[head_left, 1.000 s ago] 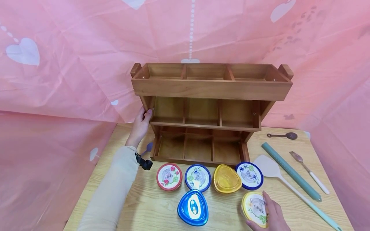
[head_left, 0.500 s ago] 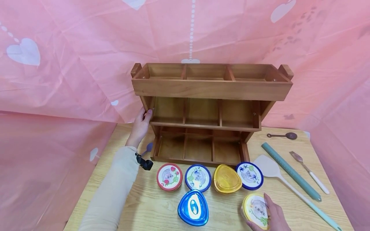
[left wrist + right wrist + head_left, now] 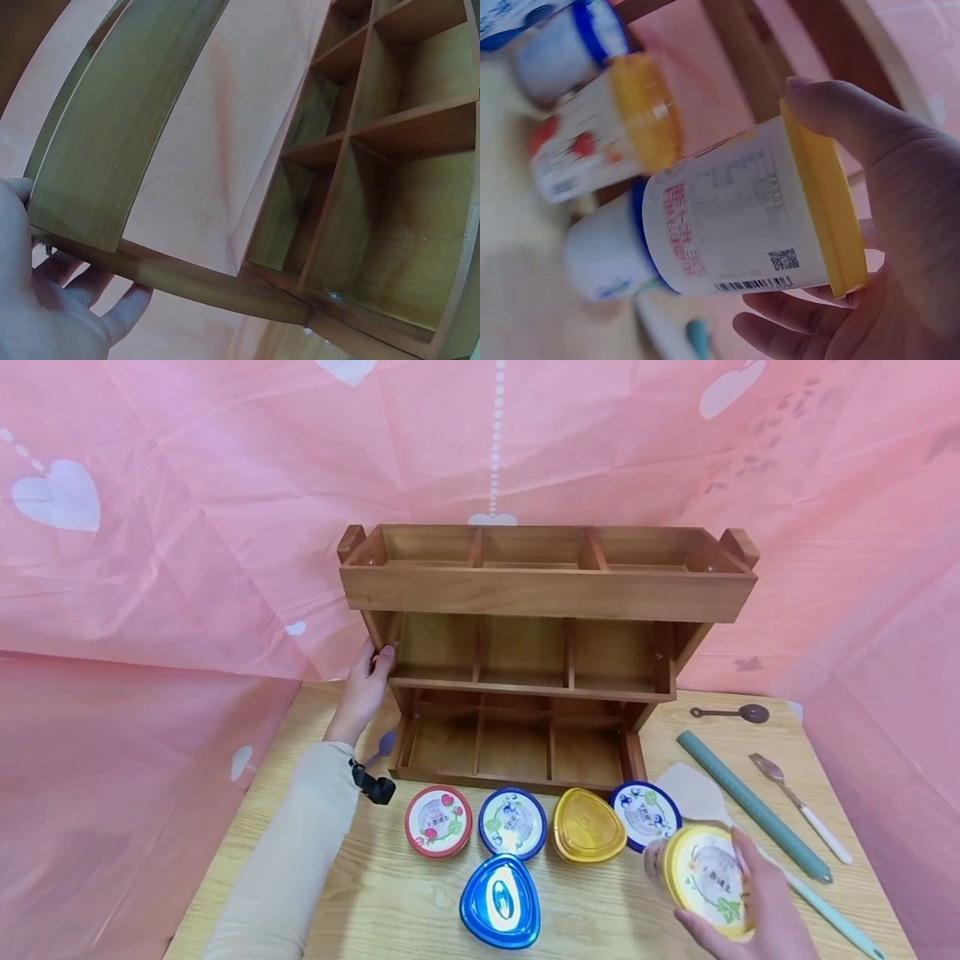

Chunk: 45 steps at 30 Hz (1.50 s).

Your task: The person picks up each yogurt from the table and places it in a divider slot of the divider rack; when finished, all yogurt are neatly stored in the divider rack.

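Observation:
A wooden cantilever box (image 3: pixel 547 593) with three divided tiers stands spread out at the back. My left hand (image 3: pixel 363 692) grips it at the left, by the middle tier; in the left wrist view the fingers (image 3: pixel 126 311) curl under a wooden strut. My right hand (image 3: pixel 768 906) holds a yellow-lidded tub (image 3: pixel 708 877) around its lid, tilted above the front right of the table. The right wrist view shows the tub's printed white side (image 3: pixel 720 217). A red-lidded tub (image 3: pixel 438 821) and two blue-lidded tubs (image 3: pixel 513 822) line the box's front.
A yellow triangular-lidded container (image 3: pixel 588 827) sits among the tubs, a blue one (image 3: pixel 501 902) nearer me. To the right lie a white spatula (image 3: pixel 693 789), a green rod (image 3: pixel 753 806), a fork (image 3: pixel 802 810) and a dark spoon (image 3: pixel 731 712). A purple spoon (image 3: pixel 384 745) lies left.
My right hand has lifted the yellow-lidded tub off the table and carried it to the right, over part of the spatula. My left hand stays on the box.

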Each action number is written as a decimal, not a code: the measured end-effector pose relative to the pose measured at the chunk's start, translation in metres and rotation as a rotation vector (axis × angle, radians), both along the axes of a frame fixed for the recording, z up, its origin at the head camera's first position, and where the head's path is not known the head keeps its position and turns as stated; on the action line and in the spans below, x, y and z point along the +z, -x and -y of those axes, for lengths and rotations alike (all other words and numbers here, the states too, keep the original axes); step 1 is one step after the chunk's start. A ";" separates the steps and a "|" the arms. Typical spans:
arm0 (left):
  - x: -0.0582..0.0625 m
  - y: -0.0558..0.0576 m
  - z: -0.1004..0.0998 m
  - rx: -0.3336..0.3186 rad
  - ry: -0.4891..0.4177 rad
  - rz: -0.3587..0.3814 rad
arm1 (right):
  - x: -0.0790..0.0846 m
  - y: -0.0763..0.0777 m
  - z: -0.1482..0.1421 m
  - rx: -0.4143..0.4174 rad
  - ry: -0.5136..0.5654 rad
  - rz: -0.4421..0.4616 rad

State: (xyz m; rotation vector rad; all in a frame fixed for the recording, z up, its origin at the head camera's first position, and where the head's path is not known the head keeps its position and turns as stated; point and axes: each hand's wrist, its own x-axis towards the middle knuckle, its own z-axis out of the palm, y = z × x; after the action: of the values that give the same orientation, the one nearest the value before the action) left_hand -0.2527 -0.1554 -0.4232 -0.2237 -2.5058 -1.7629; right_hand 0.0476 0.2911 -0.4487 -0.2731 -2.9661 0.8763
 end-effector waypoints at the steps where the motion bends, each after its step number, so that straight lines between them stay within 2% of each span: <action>1: 0.001 0.000 0.000 0.000 0.001 0.001 | 0.007 0.005 0.002 0.012 0.020 -0.037; 6: 0.008 -0.001 0.000 -0.006 -0.007 0.021 | 0.035 0.030 0.014 0.061 0.062 -0.135; 8: 0.018 -0.007 -0.003 -0.012 -0.008 0.028 | 0.042 0.043 0.018 0.081 0.083 -0.154; 13: 0.038 -0.022 -0.008 -0.031 0.012 0.036 | 0.043 0.075 0.024 0.135 0.148 -0.206; 16: 0.039 -0.025 -0.008 -0.040 0.016 0.047 | 0.039 0.090 0.024 0.145 0.139 -0.206; 24: 0.035 -0.022 -0.006 -0.043 0.003 0.052 | 0.024 0.125 0.021 0.173 0.141 -0.148; 31: 0.006 -0.002 0.000 -0.041 -0.025 0.050 | 0.008 0.163 0.022 0.278 0.146 -0.069; 33: 0.003 -0.001 0.001 -0.036 -0.017 0.042 | 0.003 0.172 0.022 0.304 0.138 -0.038; 40: 0.002 -0.001 0.001 -0.031 -0.001 0.019 | -0.016 0.196 0.024 0.359 0.080 0.064; 45: 0.007 -0.003 0.000 -0.035 -0.013 0.045 | -0.026 0.207 0.026 0.369 0.044 0.126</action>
State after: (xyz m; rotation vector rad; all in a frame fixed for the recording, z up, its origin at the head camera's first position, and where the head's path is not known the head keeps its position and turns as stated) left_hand -0.2500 -0.1558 -0.4164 -0.2308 -2.5359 -1.8167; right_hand -0.1596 0.2650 -0.4742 0.2367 -3.1739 0.9900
